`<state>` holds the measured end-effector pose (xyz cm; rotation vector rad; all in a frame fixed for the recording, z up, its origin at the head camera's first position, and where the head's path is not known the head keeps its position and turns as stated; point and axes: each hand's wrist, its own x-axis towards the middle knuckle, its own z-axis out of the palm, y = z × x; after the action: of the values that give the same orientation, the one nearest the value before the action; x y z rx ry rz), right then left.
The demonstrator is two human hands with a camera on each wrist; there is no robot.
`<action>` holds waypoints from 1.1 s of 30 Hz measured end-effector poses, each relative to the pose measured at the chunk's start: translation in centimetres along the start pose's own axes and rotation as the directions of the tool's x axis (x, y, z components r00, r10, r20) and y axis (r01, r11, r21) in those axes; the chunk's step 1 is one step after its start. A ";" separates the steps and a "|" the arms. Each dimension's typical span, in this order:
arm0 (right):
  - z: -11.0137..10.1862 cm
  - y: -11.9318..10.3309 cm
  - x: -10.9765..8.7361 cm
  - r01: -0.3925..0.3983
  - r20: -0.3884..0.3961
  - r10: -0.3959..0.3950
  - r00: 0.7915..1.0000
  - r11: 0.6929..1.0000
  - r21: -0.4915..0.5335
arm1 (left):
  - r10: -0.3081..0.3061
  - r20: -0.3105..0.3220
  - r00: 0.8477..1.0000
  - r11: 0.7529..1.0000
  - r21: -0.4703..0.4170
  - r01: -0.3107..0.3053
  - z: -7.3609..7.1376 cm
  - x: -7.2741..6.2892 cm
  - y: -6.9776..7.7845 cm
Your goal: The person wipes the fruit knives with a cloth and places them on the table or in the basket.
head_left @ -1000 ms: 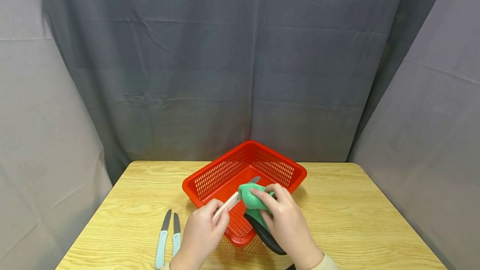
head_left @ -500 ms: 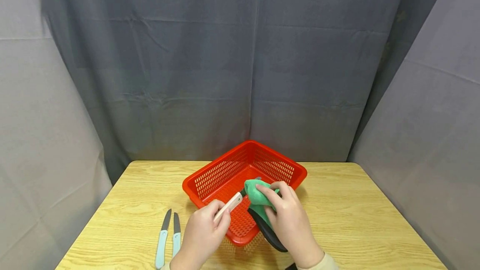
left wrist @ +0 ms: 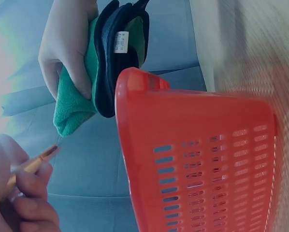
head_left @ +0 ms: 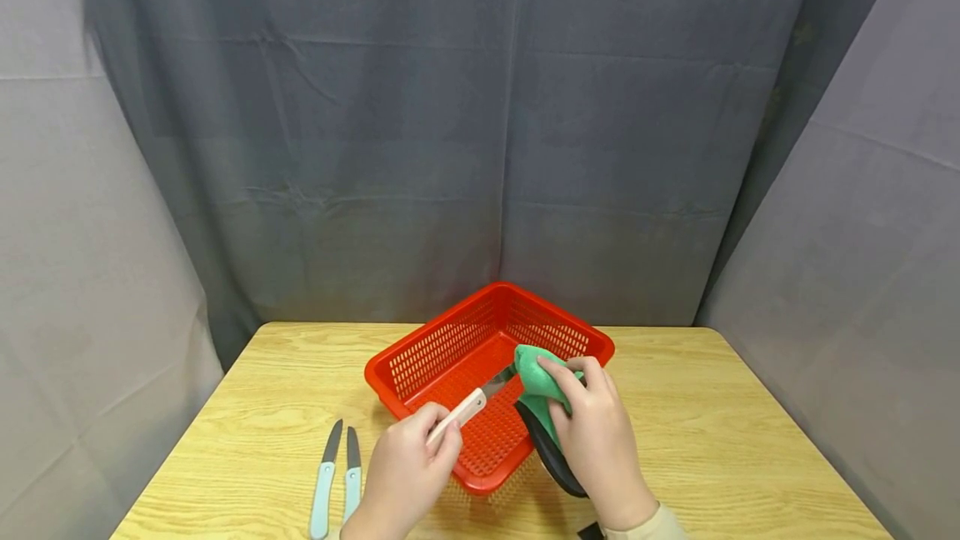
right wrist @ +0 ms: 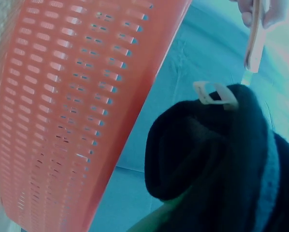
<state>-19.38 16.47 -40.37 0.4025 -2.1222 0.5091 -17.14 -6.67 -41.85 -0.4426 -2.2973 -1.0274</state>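
1. Here's our white-handled knife (head_left: 480,400) above the red basket (head_left: 491,447), slanting away rightward from the left hand (head_left: 408,461).
2. We see those nearer fingers grip the handle (head_left: 459,415).
3. Right hand (head_left: 598,432) pinches the green cloth (head_left: 536,375) that hides the blade's (head_left: 498,382) far end.

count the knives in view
3. One knife is in the left hand, its tip hidden by the cloth; a second knife and a third knife lie side by side on the table, left of the basket. More may be hidden.

Left hand (head_left: 408,465) and right hand (head_left: 596,440) bare; right sleeve (head_left: 649,526) cream.
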 end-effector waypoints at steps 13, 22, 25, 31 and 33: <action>-0.7 -0.5 0.1 0.075 0.000 -0.075 0.997 0.997 0.016 | -0.062 -0.022 0.998 0.998 0.032 0.062 -0.1 0.2 0.0; -0.3 -1.4 -0.2 0.175 0.044 -0.179 0.983 0.981 0.080 | -0.073 -0.018 0.997 0.997 0.029 0.073 -0.2 0.2 0.1; -0.2 -1.5 -0.4 0.188 0.062 -0.195 0.979 0.978 0.095 | -0.068 -0.019 0.997 0.997 0.019 0.069 -0.3 0.2 0.2; 0.0 -1.7 -0.6 0.184 0.082 -0.192 0.978 0.978 0.100 | 0.005 -0.053 0.999 1.000 0.011 -0.005 -0.2 0.1 0.0; 0.0 -1.7 -0.6 0.182 0.077 -0.190 0.979 0.978 0.100 | 0.031 -0.067 0.997 0.999 0.009 -0.031 -0.1 0.1 0.0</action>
<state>-18.28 15.08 -40.55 0.6803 -2.1223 0.4897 -17.14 -6.74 -41.75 -0.4329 -2.2275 -1.0028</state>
